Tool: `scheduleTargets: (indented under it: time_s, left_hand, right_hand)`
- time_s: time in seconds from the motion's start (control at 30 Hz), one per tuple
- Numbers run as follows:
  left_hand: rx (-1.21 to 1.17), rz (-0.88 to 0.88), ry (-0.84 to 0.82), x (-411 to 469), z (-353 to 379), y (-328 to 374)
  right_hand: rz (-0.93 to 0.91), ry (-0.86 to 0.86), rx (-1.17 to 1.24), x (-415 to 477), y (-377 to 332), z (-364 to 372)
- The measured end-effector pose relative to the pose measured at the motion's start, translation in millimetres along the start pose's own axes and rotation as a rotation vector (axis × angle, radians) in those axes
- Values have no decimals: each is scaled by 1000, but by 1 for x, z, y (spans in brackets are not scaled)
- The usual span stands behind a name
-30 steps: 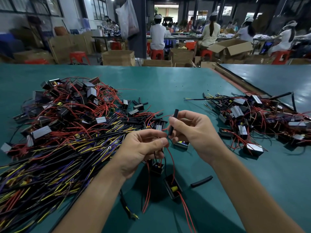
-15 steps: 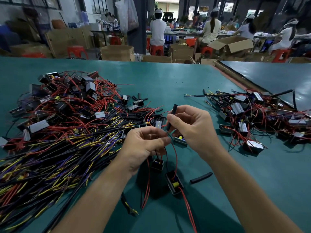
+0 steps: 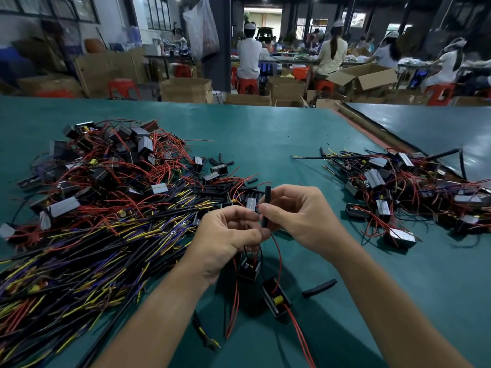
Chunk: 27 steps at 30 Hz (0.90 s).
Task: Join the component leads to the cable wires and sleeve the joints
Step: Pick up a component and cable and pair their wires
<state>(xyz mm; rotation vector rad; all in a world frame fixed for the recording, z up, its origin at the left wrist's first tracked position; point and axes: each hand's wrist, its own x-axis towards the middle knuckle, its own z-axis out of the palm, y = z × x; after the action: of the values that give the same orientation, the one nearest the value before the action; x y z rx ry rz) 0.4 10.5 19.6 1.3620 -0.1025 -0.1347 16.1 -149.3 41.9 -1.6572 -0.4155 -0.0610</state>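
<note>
Black sleeve, narrow and upright, pinched in right hand.

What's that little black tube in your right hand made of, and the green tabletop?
The black tube pinched by the right hand looks like matte plastic or rubber sleeving: dull, no glint. The green tabletop seems a smooth coated or vinyl sheet; it shows soft glossy reflections.

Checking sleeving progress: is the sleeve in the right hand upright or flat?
Upright: the right hand pinches the black sleeve near vertical, its top end standing free.
</note>
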Motion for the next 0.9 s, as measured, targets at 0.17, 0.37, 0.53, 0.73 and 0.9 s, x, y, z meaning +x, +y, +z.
scheduleTargets:
  time_s: [0.17, 0.37, 0.53, 0.73, 0.9]
  left_hand:
    - [63, -25, -9, 2, -2, 0]
    - [108, -60, -4, 2, -3, -2]
    - [131, -69, -5, 1, -4, 0]
    - [175, -46, 18, 0, -2, -1]
    - [159, -3, 41, -2, 1, 2]
  right_hand:
    - [-22, -82, -58, 0, 1, -10]
    - [12, -98, -96, 1, 3, -10]
    - [29, -126, -106, 1, 2, -12]
    - [26, -96, -84, 1, 3, -11]
    - [16, -116, -126, 2, 3, -14]
